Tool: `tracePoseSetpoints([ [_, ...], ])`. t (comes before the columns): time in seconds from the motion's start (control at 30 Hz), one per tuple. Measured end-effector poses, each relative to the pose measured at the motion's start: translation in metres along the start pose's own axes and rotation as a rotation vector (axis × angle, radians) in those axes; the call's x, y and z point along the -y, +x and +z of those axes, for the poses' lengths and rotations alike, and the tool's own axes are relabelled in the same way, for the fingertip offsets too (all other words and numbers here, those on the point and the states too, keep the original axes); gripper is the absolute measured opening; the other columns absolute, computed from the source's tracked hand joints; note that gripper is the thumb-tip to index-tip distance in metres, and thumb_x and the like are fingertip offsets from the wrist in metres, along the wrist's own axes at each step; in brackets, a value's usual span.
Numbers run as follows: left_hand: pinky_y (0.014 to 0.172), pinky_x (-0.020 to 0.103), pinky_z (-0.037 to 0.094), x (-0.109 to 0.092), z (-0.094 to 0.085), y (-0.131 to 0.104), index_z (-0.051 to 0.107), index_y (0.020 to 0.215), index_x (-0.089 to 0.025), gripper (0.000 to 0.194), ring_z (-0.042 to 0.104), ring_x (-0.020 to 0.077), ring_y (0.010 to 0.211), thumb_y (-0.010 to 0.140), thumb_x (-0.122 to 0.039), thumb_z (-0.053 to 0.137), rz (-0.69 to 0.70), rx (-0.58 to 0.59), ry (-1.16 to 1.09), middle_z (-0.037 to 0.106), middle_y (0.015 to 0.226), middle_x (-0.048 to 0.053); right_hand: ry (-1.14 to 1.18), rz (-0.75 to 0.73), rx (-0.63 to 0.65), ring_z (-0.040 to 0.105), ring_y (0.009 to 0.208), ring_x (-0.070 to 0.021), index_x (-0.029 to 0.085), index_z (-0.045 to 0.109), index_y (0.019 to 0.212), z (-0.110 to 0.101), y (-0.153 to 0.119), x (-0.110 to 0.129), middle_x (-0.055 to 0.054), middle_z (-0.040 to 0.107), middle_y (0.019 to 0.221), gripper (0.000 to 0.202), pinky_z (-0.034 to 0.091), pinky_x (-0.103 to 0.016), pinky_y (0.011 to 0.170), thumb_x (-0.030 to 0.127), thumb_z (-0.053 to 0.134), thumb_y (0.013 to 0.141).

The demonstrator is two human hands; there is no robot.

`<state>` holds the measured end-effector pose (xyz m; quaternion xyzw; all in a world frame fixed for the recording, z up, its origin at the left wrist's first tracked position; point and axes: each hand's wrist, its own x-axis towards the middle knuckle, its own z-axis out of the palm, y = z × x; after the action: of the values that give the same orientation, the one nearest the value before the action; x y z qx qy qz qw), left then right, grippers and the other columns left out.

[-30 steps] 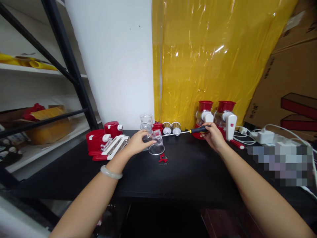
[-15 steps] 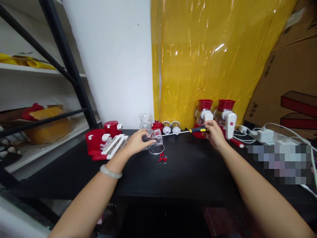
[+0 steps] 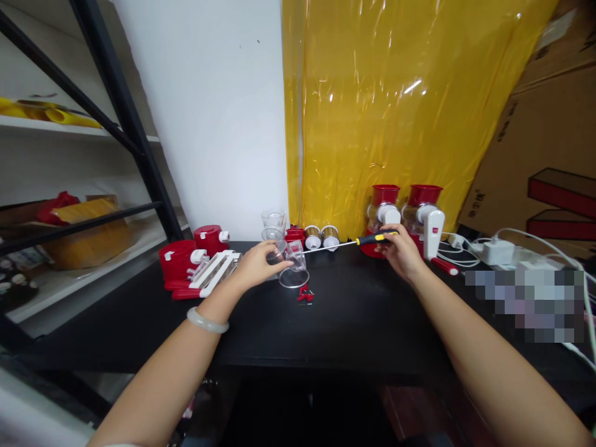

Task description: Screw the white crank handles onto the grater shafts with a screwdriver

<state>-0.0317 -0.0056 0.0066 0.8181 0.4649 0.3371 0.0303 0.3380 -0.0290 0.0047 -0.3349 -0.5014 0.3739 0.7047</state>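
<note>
Left hand (image 3: 258,266): your fingers are part-closed, thumb and fingertips pinching the clear plastic part (image 3: 298,264) near the middle of the tabletop (image 3: 354,329). Its wide round rim faces down and toward you; can't tell if the rim touches the surface. Right hand (image 3: 404,251): your fingers are closed around the black-and-yellow handle of the screwdriver (image 3: 370,239). Shaft runs left, near level, tip at the boxy end of the clear part; too small to tell if it's seated in anything. Small red pieces (image 3: 305,294) lie just below the clear part, on your side. Behind it: stacked clear cups (image 3: 273,218), with two metal drums (image 3: 321,238) to their right. Two red-and-white grinders (image 3: 426,214) stand beyond your right hand. Red housings (image 3: 177,261) and white frames (image 3: 218,274) are left of your left hand. White cables (image 3: 459,259) far right.
</note>
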Motion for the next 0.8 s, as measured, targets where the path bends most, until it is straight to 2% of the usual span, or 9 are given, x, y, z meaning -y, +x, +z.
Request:
tracePoseSetpoints([
  [0.1,0.101,0.043,0.043,0.001,0.001,0.0,0.067,0.084,-0.023,0.039,0.057,0.0297,0.12,0.071,-0.06,0.069,0.008,-0.002,-0.009,0.062,0.128,0.01,0.09,0.038,0.003,0.058,0.067,-0.0131,0.027,0.056,0.082,0.002,-0.001,0.001,0.003,0.059,0.082,0.028,0.052,-0.027,0.056,0.043,0.071,0.066],
  [0.23,0.102,0.042,0.043,0.0,0.001,0.0,0.069,0.09,-0.023,0.042,0.057,0.0302,0.119,0.07,-0.06,0.07,0.013,-0.009,-0.008,0.063,0.127,0.01,-0.043,0.039,-0.055,0.045,0.046,-0.0114,0.025,0.056,0.077,-0.001,0.003,-0.004,0.004,0.047,0.057,0.044,0.047,-0.028,0.047,0.069,0.053,0.077],
  [0.3,0.101,0.043,0.043,-0.001,0.001,0.0,0.069,0.092,-0.023,0.044,0.057,0.0307,0.12,0.07,-0.061,0.069,0.015,-0.007,-0.004,0.062,0.128,0.01,-0.124,0.032,-0.065,0.037,0.04,-0.0091,0.024,0.056,0.076,-0.002,0.005,-0.005,0.006,0.04,0.05,0.041,0.043,-0.026,0.045,0.065,0.057,0.078],
  [0.33,0.101,0.043,0.043,-0.001,0.0,0.0,0.069,0.093,-0.023,0.045,0.056,0.0308,0.12,0.071,-0.062,0.069,0.014,-0.004,-0.003,0.062,0.128,0.011,-0.134,0.032,-0.073,0.036,0.04,-0.0081,0.025,0.056,0.077,-0.001,0.005,-0.005,0.007,0.041,0.052,0.036,0.042,-0.025,0.044,0.06,0.062,0.076],
  [0.47,0.103,0.043,0.042,-0.003,0.0,0.0,0.07,0.094,-0.023,0.044,0.057,0.03,0.119,0.07,-0.06,0.07,0.006,-0.012,-0.02,0.064,0.124,0.01,0.051,0.079,-0.062,0.05,0.051,-0.0093,0.027,0.054,0.081,0.002,0.001,0.0,0.005,0.058,0.072,0.025,0.044,-0.024,0.047,0.04,0.071,0.067],
  [0.53,0.103,0.043,0.042,-0.003,0.0,0.0,0.071,0.095,-0.024,0.042,0.057,0.0296,0.118,0.07,-0.058,0.071,0.009,-0.016,-0.027,0.065,0.124,0.009,0.14,0.101,-0.009,0.056,0.058,-0.0124,0.028,0.055,0.084,0.003,0.0,0.003,0.003,0.06,0.077,0.025,0.048,-0.028,0.052,0.042,0.068,0.069],
  [0.6,0.102,0.043,0.042,-0.003,0.0,0.0,0.071,0.095,-0.025,0.041,0.057,0.0296,0.118,0.07,-0.058,0.071,0.011,-0.011,-0.024,0.064,0.124,0.009,0.133,0.101,0.0,0.056,0.058,-0.0144,0.027,0.055,0.084,0.002,0.001,0.003,0.001,0.06,0.075,0.031,0.049,-0.03,0.052,0.056,0.06,0.075],
  [0.7,0.101,0.043,0.044,-0.003,0.001,-0.001,0.071,0.095,-0.025,0.041,0.057,0.0294,0.118,0.071,-0.059,0.07,0.011,-0.011,-0.011,0.064,0.125,0.009,-0.023,0.061,-0.06,0.046,0.045,-0.0126,0.025,0.055,0.079,-0.004,0.005,-0.003,0.002,0.05,0.057,0.047,0.045,-0.03,0.045,0.071,0.049,0.078],
  [0.8,0.102,0.043,0.042,-0.003,0.001,-0.001,0.071,0.096,-0.025,0.044,0.056,0.0293,0.12,0.072,-0.061,0.068,0.024,-0.008,0.006,0.062,0.128,0.01,-0.168,0.014,-0.056,0.037,0.04,-0.0105,0.025,0.055,0.078,-0.009,0.008,-0.008,0.006,0.04,0.05,0.036,0.042,-0.027,0.042,0.061,0.059,0.077],
])
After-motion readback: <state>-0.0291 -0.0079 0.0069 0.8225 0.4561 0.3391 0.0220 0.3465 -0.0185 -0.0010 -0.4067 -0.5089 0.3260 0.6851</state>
